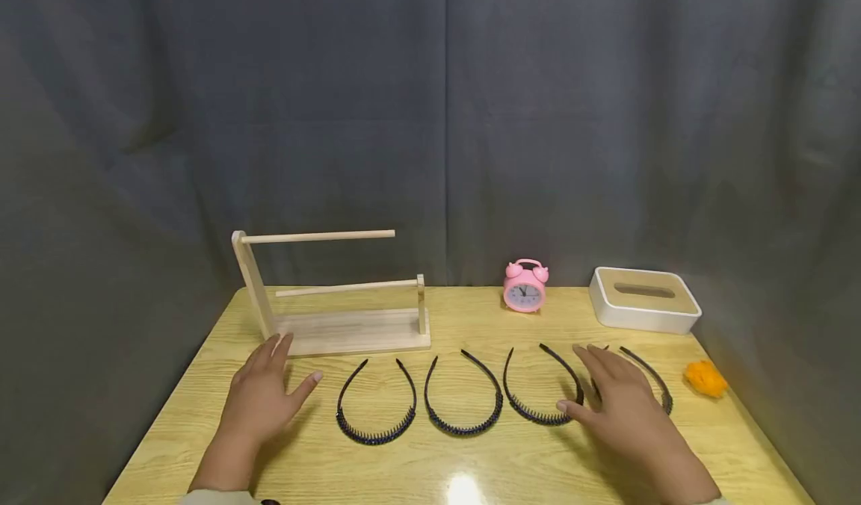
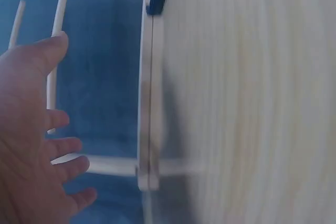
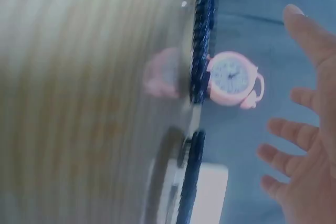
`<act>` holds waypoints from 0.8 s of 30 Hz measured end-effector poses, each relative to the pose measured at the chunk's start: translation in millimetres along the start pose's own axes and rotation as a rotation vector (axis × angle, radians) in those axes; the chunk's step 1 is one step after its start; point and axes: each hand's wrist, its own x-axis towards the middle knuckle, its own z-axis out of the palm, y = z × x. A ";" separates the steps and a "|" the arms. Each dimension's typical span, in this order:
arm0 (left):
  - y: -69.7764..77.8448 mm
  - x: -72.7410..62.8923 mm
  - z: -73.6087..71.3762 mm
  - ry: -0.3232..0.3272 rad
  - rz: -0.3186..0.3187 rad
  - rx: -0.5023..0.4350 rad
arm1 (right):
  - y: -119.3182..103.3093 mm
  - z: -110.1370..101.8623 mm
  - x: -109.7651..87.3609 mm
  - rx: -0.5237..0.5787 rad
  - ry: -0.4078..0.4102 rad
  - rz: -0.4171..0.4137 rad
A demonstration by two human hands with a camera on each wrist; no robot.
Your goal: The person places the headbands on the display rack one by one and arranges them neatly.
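Observation:
Several dark toothed headbands lie in a row on the table. The leftmost headband point(image 1: 375, 438) is to the right of my left hand point(image 1: 258, 400). Beside it lie a second headband point(image 1: 466, 430) and a third headband point(image 1: 538, 417). My right hand point(image 1: 622, 408) hovers over the rightmost headband point(image 1: 666, 403) and covers part of it; the thumb overlaps the third one in the head view. In front of my left fingertips stands a wooden rack point(image 1: 356, 331) with two rods. Both hands have spread, relaxed fingers and hold nothing.
At the back of the table point(image 1: 397, 482) stand a pink alarm clock point(image 1: 525, 288) and a white tissue box point(image 1: 646, 318) with a wooden top. A fluffy orange thing point(image 1: 705, 379) lies near the right edge. A grey curtain point(image 1: 444, 116) hangs behind.

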 end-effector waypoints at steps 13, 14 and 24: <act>-54.0 21.4 8.7 -0.087 -0.244 -0.354 | 56.0 -17.2 -25.5 0.118 -0.033 0.195; -57.2 23.6 9.9 -0.097 -0.263 -0.382 | 59.1 -17.9 -26.7 0.102 -0.020 0.188; -81.9 39.1 23.6 -0.074 -0.367 -0.500 | 80.2 -19.7 -37.1 0.067 -0.021 0.161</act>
